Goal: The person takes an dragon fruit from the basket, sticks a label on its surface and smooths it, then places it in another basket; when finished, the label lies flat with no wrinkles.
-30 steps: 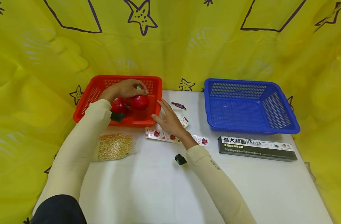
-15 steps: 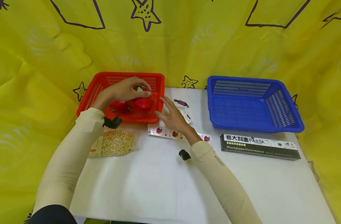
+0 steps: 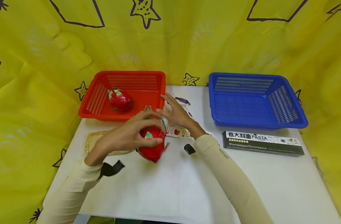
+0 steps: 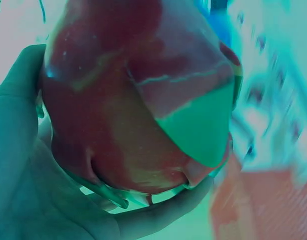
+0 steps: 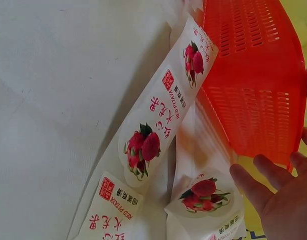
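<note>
In the head view my left hand (image 3: 128,133) grips a red dragon fruit (image 3: 152,152) with green-tipped scales, held over the white table in front of the red basket (image 3: 128,73). The left wrist view shows fingers and thumb wrapped around the shiny fruit (image 4: 108,115). My right hand (image 3: 177,115) is at the basket's right side, its fingers spread and fairly straight, fingertips right at the rim. A second dragon fruit (image 3: 121,99) lies inside the red basket. Below the right hand runs a strip of red pitaya stickers (image 5: 143,145), partly folded over.
A blue basket (image 3: 240,126) stands at the back right, a black pasta box (image 3: 263,146) in front of it. A purple-wrapped candy (image 3: 183,100) lies behind the stickers. The bag of yellow kernels (image 3: 93,138) is partly hidden by the left hand.
My left hand has lifted one dragon fruit out of the red basket and brought it forward over the table. My right hand has stayed at the basket's right rim.
</note>
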{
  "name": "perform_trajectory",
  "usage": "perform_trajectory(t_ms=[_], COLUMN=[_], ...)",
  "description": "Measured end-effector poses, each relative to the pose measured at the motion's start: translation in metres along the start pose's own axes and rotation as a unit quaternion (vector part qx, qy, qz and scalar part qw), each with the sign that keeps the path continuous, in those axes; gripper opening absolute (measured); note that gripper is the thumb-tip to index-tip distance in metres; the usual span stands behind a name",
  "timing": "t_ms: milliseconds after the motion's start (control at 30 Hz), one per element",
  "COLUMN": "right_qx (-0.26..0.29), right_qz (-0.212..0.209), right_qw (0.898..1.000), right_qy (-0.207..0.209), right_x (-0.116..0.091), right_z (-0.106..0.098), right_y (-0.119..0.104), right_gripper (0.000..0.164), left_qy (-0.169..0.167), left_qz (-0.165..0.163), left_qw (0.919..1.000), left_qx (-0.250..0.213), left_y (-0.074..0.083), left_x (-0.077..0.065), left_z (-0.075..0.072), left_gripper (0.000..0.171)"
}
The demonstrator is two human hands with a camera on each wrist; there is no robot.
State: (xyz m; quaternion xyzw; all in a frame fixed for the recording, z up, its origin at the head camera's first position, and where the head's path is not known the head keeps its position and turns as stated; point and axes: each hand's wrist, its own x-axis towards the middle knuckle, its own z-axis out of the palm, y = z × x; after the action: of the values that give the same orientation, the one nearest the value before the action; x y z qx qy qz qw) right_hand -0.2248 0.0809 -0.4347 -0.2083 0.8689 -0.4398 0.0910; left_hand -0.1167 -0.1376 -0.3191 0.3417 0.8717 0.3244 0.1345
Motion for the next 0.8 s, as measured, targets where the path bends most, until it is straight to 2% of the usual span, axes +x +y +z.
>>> perform_trajectory(t_ms=[167,300,500,600,700,800], right_qx=[-0.01,-0.012,-0.012,-0.013,-0.016,-0.02], right_qz=[0.008,0.011,0.004,0.001,0.002,0.003], right_qw=[1.0,1.0,1.0,1.0,1.0,1.0], right_qy=[-0.015,-0.02,-0.015,-0.013,-0.015,-0.021], right_x=[0.002,0.002,0.002,0.003,0.004,0.005], right_z=[-0.004,-0.005,-0.004,-0.005,-0.004,-0.004], right_y=[0.001,0.0,0.0,0.0,0.0,-0.001], right_gripper=[0.08,0.081,0.08,0.08,0.081,0.081], left_qy=[-0.054,-0.068,-0.064,-0.07,-0.075,-0.067], left_qz=[0.014,0.025,0.038,0.034,0.014,-0.022], left_qw=[0.9984,0.9973,0.9972,0.9969,0.9969,0.9971], left_qx=[-0.012,-0.008,0.003,-0.006,-0.021,-0.029], left_y=[-0.006,-0.016,-0.033,-0.04,-0.041,-0.039], left_x=[-0.005,-0.002,0.009,0.014,0.013,0.005], left_z=[0.054,0.078,0.095,0.099,0.1,0.099], left_gripper=[0.02,0.02,0.022,0.029,0.038,0.052])
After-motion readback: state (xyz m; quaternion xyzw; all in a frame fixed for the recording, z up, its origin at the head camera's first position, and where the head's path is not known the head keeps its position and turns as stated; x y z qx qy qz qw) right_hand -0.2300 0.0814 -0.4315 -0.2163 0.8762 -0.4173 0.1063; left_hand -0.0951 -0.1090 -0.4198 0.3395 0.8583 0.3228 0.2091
